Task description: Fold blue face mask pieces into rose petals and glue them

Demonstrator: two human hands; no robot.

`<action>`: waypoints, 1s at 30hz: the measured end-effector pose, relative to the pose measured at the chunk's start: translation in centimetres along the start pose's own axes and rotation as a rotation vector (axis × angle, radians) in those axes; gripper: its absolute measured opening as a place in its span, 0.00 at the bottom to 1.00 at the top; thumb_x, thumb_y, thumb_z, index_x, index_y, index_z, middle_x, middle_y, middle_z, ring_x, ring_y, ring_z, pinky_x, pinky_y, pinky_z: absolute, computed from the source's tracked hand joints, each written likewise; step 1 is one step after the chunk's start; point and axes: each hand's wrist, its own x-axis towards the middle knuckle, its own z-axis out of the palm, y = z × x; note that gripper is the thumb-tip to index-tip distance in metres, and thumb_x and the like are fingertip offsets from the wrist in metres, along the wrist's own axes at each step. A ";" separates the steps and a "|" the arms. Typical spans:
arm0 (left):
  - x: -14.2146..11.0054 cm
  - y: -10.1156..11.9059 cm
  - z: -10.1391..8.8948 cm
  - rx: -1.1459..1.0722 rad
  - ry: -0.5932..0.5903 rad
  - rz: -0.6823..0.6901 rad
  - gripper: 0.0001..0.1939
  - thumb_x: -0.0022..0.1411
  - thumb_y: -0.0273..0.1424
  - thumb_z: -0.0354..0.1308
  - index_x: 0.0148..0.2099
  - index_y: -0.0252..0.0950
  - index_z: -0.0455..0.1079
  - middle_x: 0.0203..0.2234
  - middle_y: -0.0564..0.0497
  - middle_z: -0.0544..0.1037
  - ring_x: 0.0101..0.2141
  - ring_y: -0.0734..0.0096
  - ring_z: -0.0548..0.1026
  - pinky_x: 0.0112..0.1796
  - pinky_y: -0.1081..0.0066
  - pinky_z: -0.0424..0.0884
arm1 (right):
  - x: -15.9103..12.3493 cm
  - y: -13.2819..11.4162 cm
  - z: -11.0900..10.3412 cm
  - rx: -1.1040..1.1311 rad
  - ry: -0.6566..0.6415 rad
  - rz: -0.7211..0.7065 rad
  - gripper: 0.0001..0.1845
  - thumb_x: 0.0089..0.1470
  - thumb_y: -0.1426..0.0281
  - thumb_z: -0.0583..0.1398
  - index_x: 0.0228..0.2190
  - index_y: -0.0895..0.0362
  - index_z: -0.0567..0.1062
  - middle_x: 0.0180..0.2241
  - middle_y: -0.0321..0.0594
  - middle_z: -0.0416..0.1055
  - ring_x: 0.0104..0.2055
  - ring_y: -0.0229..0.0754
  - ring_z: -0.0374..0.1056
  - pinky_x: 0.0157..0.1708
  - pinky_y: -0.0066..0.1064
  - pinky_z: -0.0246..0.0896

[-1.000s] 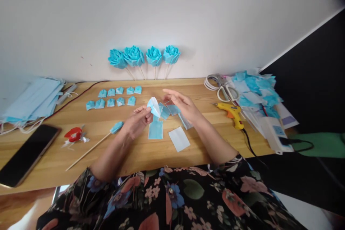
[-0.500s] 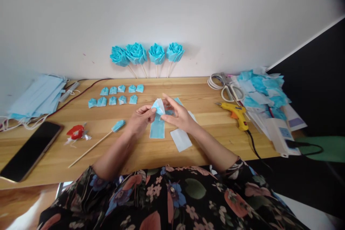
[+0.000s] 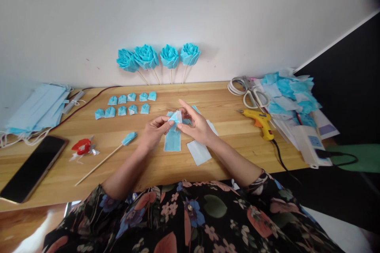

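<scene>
Between my hands is a small folded piece of blue-and-white mask fabric (image 3: 177, 117). My left hand (image 3: 154, 131) pinches its left side between thumb and fingers. My right hand (image 3: 197, 125) grips its right edge with the thumb in front, the index finger raised. Beneath them a blue fabric strip (image 3: 172, 142) lies on the table, with a white fabric strip (image 3: 198, 152) to its right. Left of my left hand rests a wooden stick with a rolled blue tip (image 3: 129, 138). Two rows of folded blue pieces (image 3: 122, 110) lie farther back.
Several blue fabric flowers (image 3: 170, 57) on sticks lean against the wall. At right are scissors (image 3: 255, 98), a yellow glue gun (image 3: 259, 121) with its cord, a pile of fabric scraps (image 3: 292, 91) and a white power strip (image 3: 310, 146). Stacked masks (image 3: 38, 106), a phone (image 3: 33, 169) and red material (image 3: 83, 146) lie left.
The folded fabric has tipped over and its white edge now sits nearer my right fingers. My right thumb has closed in on it. The view has shifted slightly.
</scene>
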 end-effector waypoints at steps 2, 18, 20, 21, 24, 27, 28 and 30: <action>0.0 0.0 0.0 0.013 -0.001 0.006 0.16 0.49 0.42 0.70 0.28 0.35 0.75 0.16 0.56 0.67 0.21 0.79 0.61 0.25 0.74 0.57 | 0.0 0.1 0.0 0.001 0.004 0.001 0.42 0.54 0.66 0.63 0.67 0.47 0.56 0.50 0.41 0.69 0.50 0.42 0.67 0.55 0.40 0.65; -0.3 0.3 0.5 0.043 -0.031 0.060 0.15 0.48 0.43 0.72 0.29 0.36 0.78 0.21 0.54 0.74 0.22 0.78 0.64 0.26 0.74 0.61 | 0.2 0.3 0.0 -0.019 -0.009 -0.044 0.39 0.55 0.70 0.60 0.66 0.50 0.58 0.36 0.36 0.67 0.41 0.39 0.66 0.50 0.38 0.66; -0.3 0.4 0.5 0.041 -0.026 0.056 0.14 0.49 0.41 0.72 0.29 0.36 0.78 0.20 0.54 0.73 0.22 0.78 0.64 0.26 0.74 0.61 | 0.1 0.2 0.0 -0.032 -0.009 -0.033 0.38 0.55 0.70 0.59 0.66 0.50 0.59 0.35 0.36 0.67 0.40 0.40 0.67 0.49 0.38 0.66; -0.3 0.4 0.6 0.042 -0.019 0.048 0.14 0.49 0.41 0.72 0.29 0.36 0.78 0.19 0.55 0.72 0.22 0.78 0.63 0.26 0.74 0.60 | 0.1 0.2 0.0 -0.037 -0.009 -0.028 0.38 0.54 0.70 0.59 0.65 0.50 0.59 0.35 0.36 0.67 0.39 0.40 0.67 0.49 0.39 0.67; -0.3 0.6 0.5 0.010 0.018 0.007 0.15 0.48 0.41 0.72 0.33 0.36 0.79 0.16 0.57 0.69 0.20 0.79 0.61 0.24 0.74 0.57 | 0.2 -0.1 -0.2 -0.045 0.002 -0.005 0.37 0.54 0.70 0.59 0.65 0.50 0.61 0.35 0.37 0.68 0.39 0.41 0.67 0.49 0.40 0.67; -0.1 0.6 0.2 -0.069 0.057 -0.017 0.17 0.52 0.42 0.70 0.40 0.36 0.80 0.15 0.58 0.66 0.19 0.79 0.60 0.24 0.74 0.56 | 0.3 -0.4 -0.4 -0.009 0.027 0.038 0.37 0.53 0.68 0.60 0.64 0.50 0.62 0.35 0.37 0.69 0.39 0.42 0.67 0.48 0.41 0.67; 0.0 0.6 0.1 -0.093 0.061 -0.018 0.18 0.53 0.43 0.69 0.41 0.35 0.79 0.15 0.58 0.66 0.20 0.78 0.60 0.24 0.74 0.57 | 0.3 -0.5 -0.5 0.023 0.032 0.053 0.37 0.53 0.67 0.60 0.64 0.50 0.62 0.35 0.37 0.69 0.38 0.42 0.68 0.48 0.41 0.68; 0.1 0.5 -0.2 -0.131 0.054 -0.012 0.18 0.57 0.44 0.66 0.41 0.35 0.79 0.15 0.57 0.66 0.20 0.78 0.61 0.25 0.73 0.57 | 0.3 -0.6 -0.6 0.106 0.027 0.083 0.38 0.52 0.66 0.61 0.64 0.50 0.62 0.35 0.37 0.70 0.37 0.41 0.68 0.46 0.39 0.68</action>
